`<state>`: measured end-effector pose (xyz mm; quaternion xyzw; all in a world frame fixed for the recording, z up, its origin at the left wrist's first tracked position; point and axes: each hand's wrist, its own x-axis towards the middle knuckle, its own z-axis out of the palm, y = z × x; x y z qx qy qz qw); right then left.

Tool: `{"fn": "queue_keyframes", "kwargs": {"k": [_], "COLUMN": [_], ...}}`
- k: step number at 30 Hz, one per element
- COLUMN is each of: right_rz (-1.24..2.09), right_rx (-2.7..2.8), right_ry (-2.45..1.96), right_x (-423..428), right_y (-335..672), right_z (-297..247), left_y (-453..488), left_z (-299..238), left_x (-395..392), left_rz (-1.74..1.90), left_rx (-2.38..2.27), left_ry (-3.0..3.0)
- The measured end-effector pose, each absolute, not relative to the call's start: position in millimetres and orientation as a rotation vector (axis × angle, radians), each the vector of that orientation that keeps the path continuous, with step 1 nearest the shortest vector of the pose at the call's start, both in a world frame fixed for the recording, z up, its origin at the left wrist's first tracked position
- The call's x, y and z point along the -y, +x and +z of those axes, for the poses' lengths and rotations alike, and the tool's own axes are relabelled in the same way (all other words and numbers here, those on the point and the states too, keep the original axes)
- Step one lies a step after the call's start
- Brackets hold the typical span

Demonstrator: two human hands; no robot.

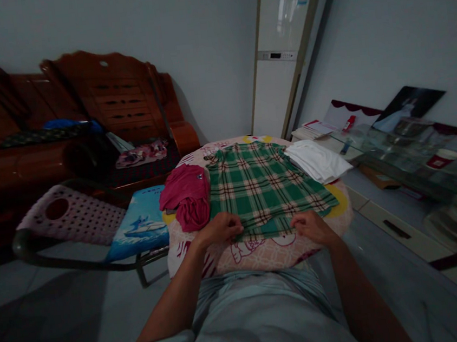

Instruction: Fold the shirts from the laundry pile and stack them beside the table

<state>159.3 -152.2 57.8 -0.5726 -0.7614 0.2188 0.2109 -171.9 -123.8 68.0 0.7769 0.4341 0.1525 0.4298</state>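
A green plaid shirt (260, 181) lies spread out on a round table, its near hem turned toward me. At the hem's left end, my left hand (224, 227) is closed with its fingers pinched on the cloth. My right hand (313, 227) pinches the same hem farther right, fingers curled. Small folds run along the cloth between the two hands. To the left of the shirt sits a heap of dark pink clothing (188, 194), partly folded. Folded white clothing (318, 160) rests at the shirt's right, touching its edge.
A patterned tablecloth (257, 252) covers the table. On the left stands a chair (74, 220) with a blue picture cushion (142, 223), and behind it wooden armchairs (110, 96). A glass-topped cabinet (415, 157) holding a paper cup (441, 158) runs along the right. A tall air conditioner (277, 51) fills the corner.
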Motion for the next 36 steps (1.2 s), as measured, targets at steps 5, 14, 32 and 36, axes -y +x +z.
{"fn": "queue_keyframes", "kwargs": {"k": [5, 14, 32, 36], "right_rz": [0.247, -0.137, 0.096, 0.147], "right_rx": [1.990, 2.168, 2.274, 2.273], "right_ry": [-1.580, -1.661, -1.607, -1.624], "right_x": [140, 126, 147, 146], "right_y": [169, 168, 184, 182], "right_z": [48, 16, 33, 39], "left_y": [-164, -131, -147, -165], "left_z": [67, 39, 51, 56], "left_x": [119, 128, 130, 121], "left_rz": [0.617, 0.437, 0.423, 0.569], "left_rx": [-1.177, -1.316, -0.996, -1.193], "left_ry": [2.035, 2.461, 2.282, 2.188]}}
